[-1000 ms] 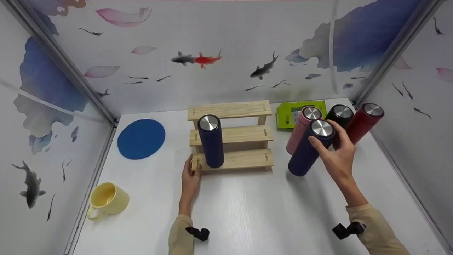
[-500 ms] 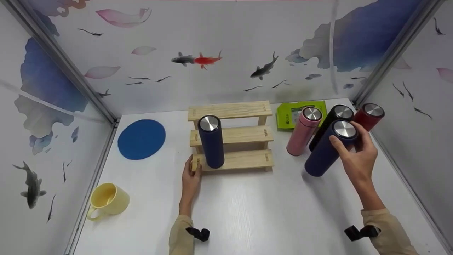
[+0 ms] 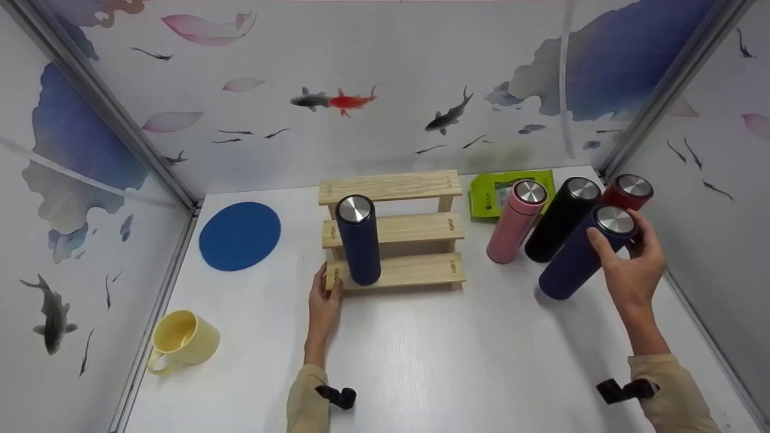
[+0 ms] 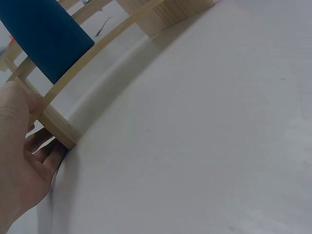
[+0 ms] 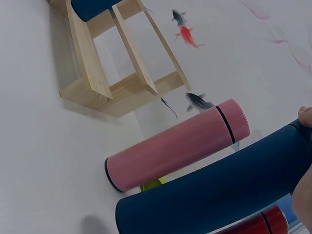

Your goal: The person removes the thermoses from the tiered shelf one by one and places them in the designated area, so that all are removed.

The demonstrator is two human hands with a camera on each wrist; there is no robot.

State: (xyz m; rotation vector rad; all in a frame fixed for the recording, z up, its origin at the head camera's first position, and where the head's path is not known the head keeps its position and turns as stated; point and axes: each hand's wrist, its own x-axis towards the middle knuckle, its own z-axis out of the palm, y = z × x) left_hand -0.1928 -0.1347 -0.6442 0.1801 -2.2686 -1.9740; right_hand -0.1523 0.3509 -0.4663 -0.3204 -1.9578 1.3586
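Note:
My right hand grips a dark blue thermos flask by its upper end, just under the steel-topped lid. The flask's base is close over the white table, in front of a black flask. In the right wrist view the held flask runs alongside a pink flask. At the shelf's left end, my left hand holds the lowest board of a three-step wooden rack, thumb on top and fingers behind and below. A second dark blue flask stands upright on that lowest step.
A red flask stands at the back right, partly covered by the held one. Behind the pink flask lies a green packet. On the left are a round blue mat and a yellow mug. Printed walls enclose the table.
My right hand has carried the dark blue flask rightward, away from the pink flask and past the front of the black one. The left hand stays on the rack.

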